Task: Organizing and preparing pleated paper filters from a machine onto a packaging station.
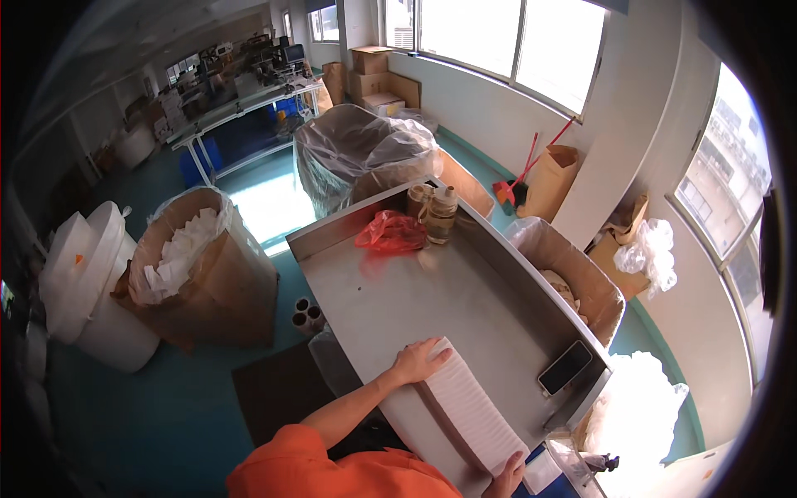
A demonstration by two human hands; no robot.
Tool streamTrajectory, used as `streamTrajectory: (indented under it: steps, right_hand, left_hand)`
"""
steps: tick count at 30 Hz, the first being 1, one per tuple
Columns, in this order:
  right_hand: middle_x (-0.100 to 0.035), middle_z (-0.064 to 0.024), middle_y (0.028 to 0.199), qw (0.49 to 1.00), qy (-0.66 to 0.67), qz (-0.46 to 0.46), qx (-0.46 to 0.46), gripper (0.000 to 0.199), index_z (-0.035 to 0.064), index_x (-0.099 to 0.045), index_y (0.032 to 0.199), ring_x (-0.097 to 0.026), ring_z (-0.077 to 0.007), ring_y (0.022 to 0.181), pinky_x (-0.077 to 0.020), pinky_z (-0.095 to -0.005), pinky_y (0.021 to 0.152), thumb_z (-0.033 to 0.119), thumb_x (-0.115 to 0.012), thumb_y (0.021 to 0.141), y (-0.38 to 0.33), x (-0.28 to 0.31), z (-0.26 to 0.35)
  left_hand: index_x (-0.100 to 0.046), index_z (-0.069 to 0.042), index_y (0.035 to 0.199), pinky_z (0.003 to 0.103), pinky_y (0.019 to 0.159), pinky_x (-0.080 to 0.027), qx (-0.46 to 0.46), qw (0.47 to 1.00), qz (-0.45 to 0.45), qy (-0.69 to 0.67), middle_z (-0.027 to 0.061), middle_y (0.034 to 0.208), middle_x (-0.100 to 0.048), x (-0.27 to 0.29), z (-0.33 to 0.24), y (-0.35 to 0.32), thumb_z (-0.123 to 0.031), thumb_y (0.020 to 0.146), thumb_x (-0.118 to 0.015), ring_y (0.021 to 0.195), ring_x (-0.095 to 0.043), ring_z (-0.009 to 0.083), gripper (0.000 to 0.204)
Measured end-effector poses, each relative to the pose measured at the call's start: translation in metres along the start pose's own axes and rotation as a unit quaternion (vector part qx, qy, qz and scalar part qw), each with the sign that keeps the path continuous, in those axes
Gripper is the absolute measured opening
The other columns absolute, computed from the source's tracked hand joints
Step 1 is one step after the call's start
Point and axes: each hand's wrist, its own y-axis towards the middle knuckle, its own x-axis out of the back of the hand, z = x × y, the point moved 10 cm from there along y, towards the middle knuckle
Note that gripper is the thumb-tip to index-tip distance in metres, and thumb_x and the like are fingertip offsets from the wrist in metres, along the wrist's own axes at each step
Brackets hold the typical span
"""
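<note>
A long white stack of what look like folded paper sheets [475, 407] lies slantwise on the near part of the steel table [365, 290]. Fine lines run across its top. My left hand [419, 363] grips its far left end, with the thumb over the top. At the near right end, close to the table's edge, the fingers of my right hand [507, 478] close on the stack; part of that hand is cut off by the picture's lower edge.
A black phone [566, 368] rests near the table's right rim. A red plastic bag [392, 232] and a clear bottle of yellowish liquid [440, 217] stand at the far end. Left on the floor are a paper-filled brown bag [220, 278] and white tubs [100, 290]. A lined bin [594, 286] adjoins the right side.
</note>
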Motion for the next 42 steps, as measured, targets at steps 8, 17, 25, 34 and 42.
streamTrajectory:
  steps: [8, 17, 25, 34, 42]
  right_hand:
    - [-0.061, -0.0043, 0.119, 0.965, 0.202, 0.081, -0.147, 0.037, 0.0092, -0.052, 0.127, -0.06, -0.0231, 0.107, -0.0516, -0.0447, 0.084, 0.029, -0.049, 0.097, 0.006, 0.008, -0.064]
    - [-0.063, -0.0092, 0.098, 0.994, -0.023, -0.101, -0.024, 0.047, 0.0004, -0.058, 0.111, -0.059, -0.0156, 0.085, -0.0475, -0.0269, 0.076, 0.044, -0.058, 0.094, 0.015, 0.028, -0.017]
    - [-0.065, -0.0024, 0.1, 0.963, 0.217, 0.008, -0.16, 0.029, 0.0056, -0.059, 0.116, -0.06, -0.0111, 0.091, -0.0468, -0.0271, 0.079, 0.026, -0.058, 0.095, -0.005, -0.003, -0.048]
    - [-0.064, -0.0071, 0.098, 0.994, 0.028, -0.103, -0.021, 0.042, 0.003, -0.058, 0.112, -0.061, -0.0131, 0.085, -0.048, -0.0265, 0.076, 0.04, -0.061, 0.093, 0.01, 0.036, -0.016]
    - [-0.064, -0.0036, 0.099, 0.978, 0.113, 0.008, -0.175, 0.027, 0.0054, -0.059, 0.116, -0.06, -0.0121, 0.087, -0.0487, -0.0261, 0.074, 0.022, -0.059, 0.095, -0.006, 0.005, -0.046]
  left_hand:
    - [-0.056, 0.0, 0.128, 0.029, 0.099, -0.041, 0.07, 0.974, 0.06, -0.206, 0.0147, 0.122, -0.062, 0.018, 0.014, 0.018, -0.046, 0.094, -0.057, 0.115, -0.056, 0.0209, 0.057]
    - [-0.043, 0.0, 0.138, 0.036, 0.103, -0.038, 0.033, 0.989, 0.119, -0.081, 0.0186, 0.13, -0.055, 0.001, -0.016, 0.002, -0.044, 0.097, -0.052, 0.12, -0.053, 0.0284, 0.061]
    - [-0.036, -0.003, 0.142, 0.044, 0.105, -0.036, -0.154, 0.979, 0.015, 0.13, 0.0235, 0.137, -0.047, 0.003, -0.082, -0.017, -0.035, 0.094, -0.058, 0.125, -0.045, 0.0411, 0.062]
    - [-0.035, -0.004, 0.143, 0.047, 0.104, -0.036, -0.19, 0.972, 0.042, 0.134, 0.0251, 0.137, -0.044, -0.016, -0.092, -0.032, -0.035, 0.094, -0.058, 0.125, -0.044, 0.0426, 0.062]
    - [-0.035, -0.005, 0.143, 0.047, 0.103, -0.037, -0.189, 0.975, 0.019, 0.119, 0.0248, 0.135, -0.045, -0.013, -0.091, -0.032, -0.035, 0.094, -0.058, 0.124, -0.045, 0.0427, 0.062]
